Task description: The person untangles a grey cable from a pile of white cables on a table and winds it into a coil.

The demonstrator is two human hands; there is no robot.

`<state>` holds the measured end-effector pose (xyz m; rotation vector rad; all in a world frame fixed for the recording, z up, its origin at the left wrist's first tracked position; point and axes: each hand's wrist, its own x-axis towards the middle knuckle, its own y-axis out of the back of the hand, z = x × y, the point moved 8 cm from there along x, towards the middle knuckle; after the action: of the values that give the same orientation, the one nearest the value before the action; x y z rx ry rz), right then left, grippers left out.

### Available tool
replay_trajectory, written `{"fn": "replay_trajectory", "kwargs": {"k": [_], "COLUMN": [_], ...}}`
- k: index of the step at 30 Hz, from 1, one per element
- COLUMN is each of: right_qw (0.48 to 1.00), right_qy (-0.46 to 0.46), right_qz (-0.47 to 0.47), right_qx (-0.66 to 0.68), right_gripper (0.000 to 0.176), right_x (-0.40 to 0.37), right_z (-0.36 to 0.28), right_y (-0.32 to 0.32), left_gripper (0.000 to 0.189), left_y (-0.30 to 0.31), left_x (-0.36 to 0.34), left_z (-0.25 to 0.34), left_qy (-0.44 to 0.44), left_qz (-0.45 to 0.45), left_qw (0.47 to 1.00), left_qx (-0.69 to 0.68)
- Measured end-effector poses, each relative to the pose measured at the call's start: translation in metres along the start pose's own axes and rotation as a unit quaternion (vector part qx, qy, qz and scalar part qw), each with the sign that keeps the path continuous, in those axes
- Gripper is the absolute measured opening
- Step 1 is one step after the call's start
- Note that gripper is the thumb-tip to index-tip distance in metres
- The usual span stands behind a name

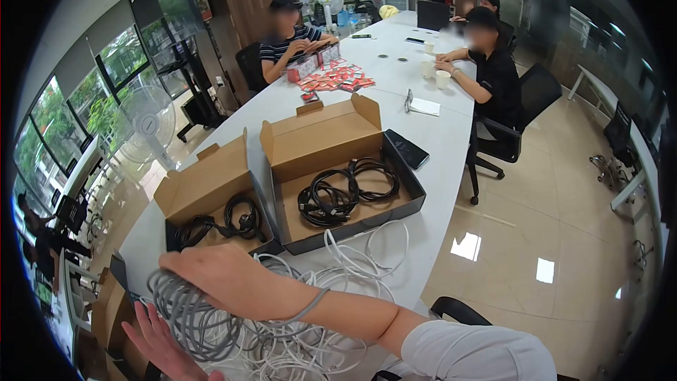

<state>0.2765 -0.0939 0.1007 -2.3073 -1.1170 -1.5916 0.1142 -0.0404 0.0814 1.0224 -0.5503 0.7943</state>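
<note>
My right hand [222, 276] reaches across to the left and is closed on a bundle of grey cable [194, 321] wound in many loops. One grey strand loops round the right wrist. Low at the left, my left hand [166, 348] is open with fingers spread, close beside the grey loops. Under my right arm lies a tangled heap of white cable [303, 353], partly hidden by the arm. Just beyond are two open cardboard boxes, the left box [204, 187] and the right box [324, 137], with coiled black cables [331, 196] inside.
A black phone [407, 148] lies against the right box. Farther along the white table [430, 137] are a heap of red packets [338, 77], paper cups [443, 80] and seated people. Another cardboard box [113, 310] stands at the lower left; a fan [147, 123] stands beyond the table's left edge.
</note>
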Motion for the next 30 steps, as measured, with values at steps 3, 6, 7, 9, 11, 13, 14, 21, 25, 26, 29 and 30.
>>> {"fn": "replay_trajectory", "kwargs": {"k": [3, 6, 7, 9, 11, 13, 14, 21, 25, 26, 29, 30], "right_qw": [0.995, 0.993, 0.991, 0.987, 0.981, 0.972, 0.967, 0.981, 0.988, 0.989, 0.991, 0.991], "right_qy": [0.021, 0.052, 0.068, 0.034, 0.004, -0.021, -0.038, -0.055, -0.024, -0.024, -0.023, -0.021], "right_qz": [-0.095, -0.096, -0.09, -0.112, -0.119, -0.112, -0.11, -0.077, -0.045, -0.048, -0.052, -0.05], "right_qx": [-0.011, 0.044, 0.072, 0.107, 0.153, 0.207, 0.224, 0.17, 0.145, 0.139, 0.125, 0.124], "right_gripper": [0.049, 0.051, 0.052, 0.05, 0.047, 0.042, 0.04, 0.031, 0.03, 0.031, 0.033, 0.034], "right_x": [-0.004, -0.005, -0.005, -0.006, -0.006, -0.004, -0.004, -0.002, 0.0, -0.001, -0.001, -0.001], "right_z": [-0.014, -0.026, -0.03, -0.028, -0.027, -0.025, -0.023, -0.013, -0.014, -0.014, -0.013, -0.012], "right_y": [-0.022, -0.021, -0.018, -0.023, -0.027, -0.026, -0.026, -0.022, -0.015, -0.015, -0.015, -0.016], "left_gripper": [0.079, 0.078, 0.078, 0.058, 0.044, 0.045, 0.046, 0.045, 0.043, 0.041, 0.04, 0.043], "left_y": [0.002, 0.008, 0.007, 0.005, -0.001, -0.019, -0.023, -0.042, -0.042, -0.044, -0.044, -0.041], "left_x": [-0.008, -0.01, -0.015, -0.043, -0.031, -0.031, -0.036, -0.024, -0.021, -0.02, -0.023, -0.029], "left_z": [-0.002, -0.026, -0.038, -0.074, -0.06, -0.046, -0.044, -0.021, -0.007, -0.004, -0.002, -0.008], "left_qy": [-0.036, 0.124, 0.176, 0.244, 0.194, 0.186, 0.183, 0.118, 0.071, 0.1, 0.175, 0.192], "left_qz": [0.06, 0.106, 0.115, 0.114, 0.095, 0.023, -0.001, -0.098, -0.078, -0.1, -0.119, -0.096], "left_qw": [0.981, 0.987, 0.975, 0.942, 0.915, 0.865, 0.843, 0.752, 0.805, 0.781, 0.736, 0.744], "left_qx": [0.182, 0.0, -0.067, -0.202, -0.341, -0.466, -0.507, -0.641, -0.584, -0.609, -0.643, -0.632]}}
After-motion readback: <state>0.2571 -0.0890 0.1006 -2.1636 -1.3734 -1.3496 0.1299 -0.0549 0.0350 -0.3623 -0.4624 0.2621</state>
